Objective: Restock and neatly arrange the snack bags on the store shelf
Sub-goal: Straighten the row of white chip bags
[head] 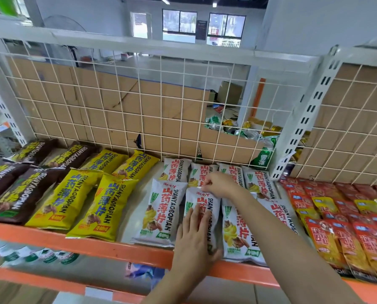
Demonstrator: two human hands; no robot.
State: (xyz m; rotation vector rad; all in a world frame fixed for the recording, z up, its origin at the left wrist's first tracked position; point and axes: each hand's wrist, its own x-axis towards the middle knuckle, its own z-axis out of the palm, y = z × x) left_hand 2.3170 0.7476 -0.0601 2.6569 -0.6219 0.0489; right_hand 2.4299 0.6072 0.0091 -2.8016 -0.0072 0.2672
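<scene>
Several white snack bags lie in rows on the shelf, which has an orange front rail (100,249). My left hand (192,235) lies flat, fingers straight, on the lower half of the middle front white bag (207,207). My right hand (218,185) pinches that same bag's top edge. Another white bag (164,213) lies just left of it, and one more (238,233) just right, partly under my right forearm. Yellow bags (102,207) and brown bags (19,194) fill the shelf further left.
Red and yellow packets (347,227) crowd the shelf at the right. A white wire grid (152,110) backed with cardboard closes the rear. Green and gold cans (244,130) show through a gap behind it. Bottles (40,256) stand on the lower shelf.
</scene>
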